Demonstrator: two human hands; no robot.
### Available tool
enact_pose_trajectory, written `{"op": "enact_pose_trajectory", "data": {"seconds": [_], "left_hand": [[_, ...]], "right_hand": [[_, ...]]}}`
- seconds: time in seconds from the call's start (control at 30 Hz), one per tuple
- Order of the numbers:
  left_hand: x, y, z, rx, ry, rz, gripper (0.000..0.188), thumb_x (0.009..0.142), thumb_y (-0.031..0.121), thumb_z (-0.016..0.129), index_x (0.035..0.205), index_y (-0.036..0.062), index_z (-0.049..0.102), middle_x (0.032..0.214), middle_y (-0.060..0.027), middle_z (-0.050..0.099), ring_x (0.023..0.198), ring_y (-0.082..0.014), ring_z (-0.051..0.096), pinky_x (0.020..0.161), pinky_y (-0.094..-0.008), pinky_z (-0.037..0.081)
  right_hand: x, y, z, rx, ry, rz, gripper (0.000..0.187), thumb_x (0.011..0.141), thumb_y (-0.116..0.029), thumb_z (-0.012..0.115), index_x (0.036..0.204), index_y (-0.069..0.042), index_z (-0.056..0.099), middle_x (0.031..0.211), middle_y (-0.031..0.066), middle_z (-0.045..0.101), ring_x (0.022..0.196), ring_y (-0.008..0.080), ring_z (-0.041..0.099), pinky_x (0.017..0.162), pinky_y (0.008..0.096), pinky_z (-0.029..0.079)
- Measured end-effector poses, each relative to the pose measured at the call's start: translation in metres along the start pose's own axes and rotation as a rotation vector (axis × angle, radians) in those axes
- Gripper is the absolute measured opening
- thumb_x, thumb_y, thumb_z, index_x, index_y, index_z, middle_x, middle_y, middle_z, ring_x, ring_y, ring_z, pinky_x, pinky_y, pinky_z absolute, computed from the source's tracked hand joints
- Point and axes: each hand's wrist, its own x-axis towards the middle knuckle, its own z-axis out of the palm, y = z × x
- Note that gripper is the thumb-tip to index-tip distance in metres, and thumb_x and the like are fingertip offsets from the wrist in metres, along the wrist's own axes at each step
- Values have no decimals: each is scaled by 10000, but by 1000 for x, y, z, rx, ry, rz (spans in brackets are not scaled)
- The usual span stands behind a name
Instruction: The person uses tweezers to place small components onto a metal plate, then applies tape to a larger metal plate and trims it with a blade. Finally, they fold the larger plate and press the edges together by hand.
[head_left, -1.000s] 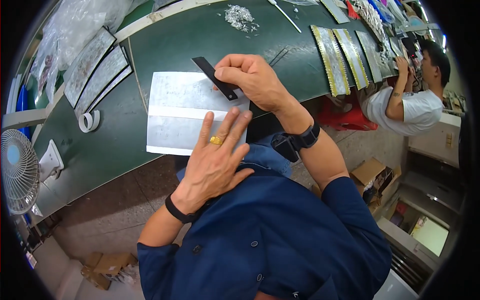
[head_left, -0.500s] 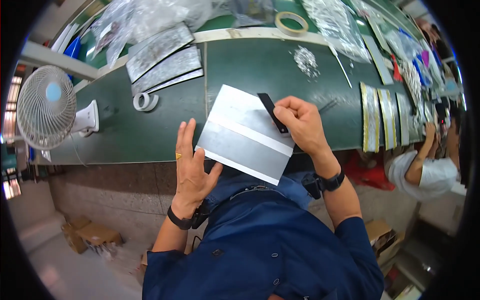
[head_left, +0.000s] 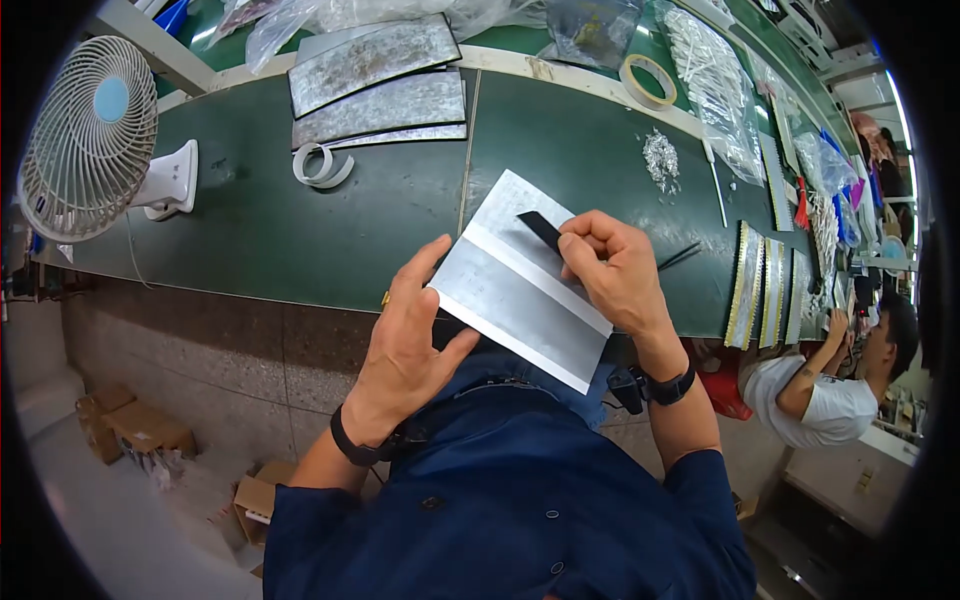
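A silvery grey flat panel (head_left: 520,309) with white strips across its middle and along its near edge lies tilted at the table's front edge, its near corner overhanging. Between the thumb and fingers of my right hand (head_left: 615,275) is a flat black strip-shaped tool (head_left: 540,229) with a slanted end, held over the panel's right side. The hand covers the tool's lower part. My left hand (head_left: 405,345) is at the panel's left corner, fingers apart and holding nothing. Whether its fingertips touch the edge I cannot tell.
On the green table (head_left: 330,235) are a white fan (head_left: 165,180), stacked grey panels (head_left: 380,105), a white tape roll (head_left: 325,168), silvery scraps (head_left: 661,162), a thin white-handled tool (head_left: 716,185) and yellow-edged strips (head_left: 745,285). A tan tape roll (head_left: 648,82) sits farther back. Another person (head_left: 820,395) works at right.
The whole view has shifted, with table things now farther right. My left hand has come closer around the panel's left corner. The black tool leans more to the left in my right hand.
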Motion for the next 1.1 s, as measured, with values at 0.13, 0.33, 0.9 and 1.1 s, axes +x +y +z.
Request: {"op": "enact_pose_trajectory", "data": {"seconds": [0.13, 0.33, 0.9, 1.1], "left_hand": [[4, -6, -3, -93, 23, 5, 951, 782, -84, 849, 1603, 150, 430, 1580, -240, 542, 1397, -444, 584, 1105, -470, 526], [9, -4, -11, -13, -84, -117, 845, 764, -101, 840, 1507, 123, 508, 1509, -206, 625, 1300, -394, 650, 1046, -432, 542], [22, -12, -10, 66, -101, -10, 291, 687, -136, 752, 790, -15, 509, 1390, -173, 726, 1022, -366, 673, 878, -416, 547], [28, -13, -10, 77, -160, 8, 309, 680, -135, 750, 756, -13, 477, 1367, -187, 738, 1007, -353, 677, 873, -400, 548]], "right_hand": [[2, -23, 15, -201, -24, -73, 179, 1069, -170, 660, 1051, 3, 698, 737, 66, 662, 690, 122, 623, 649, 301, 466], [0, -36, 27, -382, -40, -147, 203, 1100, -202, 621, 1072, -8, 675, 804, 173, 660, 719, 310, 651, 688, 398, 499], [20, -29, -10, -308, -38, -109, 304, 1146, -287, 578, 1115, -3, 683, 890, 104, 742, 843, 200, 701, 786, 340, 548], [17, -10, -20, -192, -105, -99, 326, 1136, -314, 599, 1096, -9, 707, 858, 73, 734, 827, 146, 680, 769, 313, 540]]}}
